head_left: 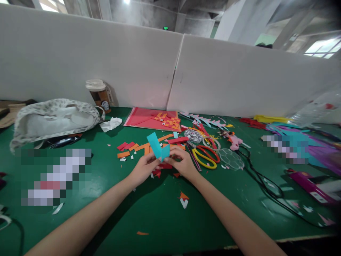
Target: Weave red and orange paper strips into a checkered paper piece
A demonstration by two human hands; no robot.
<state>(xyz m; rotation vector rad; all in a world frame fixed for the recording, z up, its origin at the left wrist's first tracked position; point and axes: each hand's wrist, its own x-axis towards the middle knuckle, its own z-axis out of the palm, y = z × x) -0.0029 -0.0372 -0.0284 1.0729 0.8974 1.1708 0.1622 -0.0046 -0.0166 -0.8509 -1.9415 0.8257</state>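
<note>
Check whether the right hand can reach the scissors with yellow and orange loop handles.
Probably yes: the scissors lie close beside the right hand, handles apparently uncovered. It would likely need to release the folded turquoise paper strip first.

One left hand (146,166) and one right hand (182,163), with two flaps of turquoise paper (154,144) between them. Along the table's (106,170) far edge: one lidded cup (98,94), one cloth bag (58,104) by the far left corner, one crumpled tissue (111,124), one red packet (142,119). Toward the right edge: one yellow handle loop (210,167), one red handle loop (218,158), one pink corded tool (235,141). Paper scraps (183,196) are too numerous to count.
</note>
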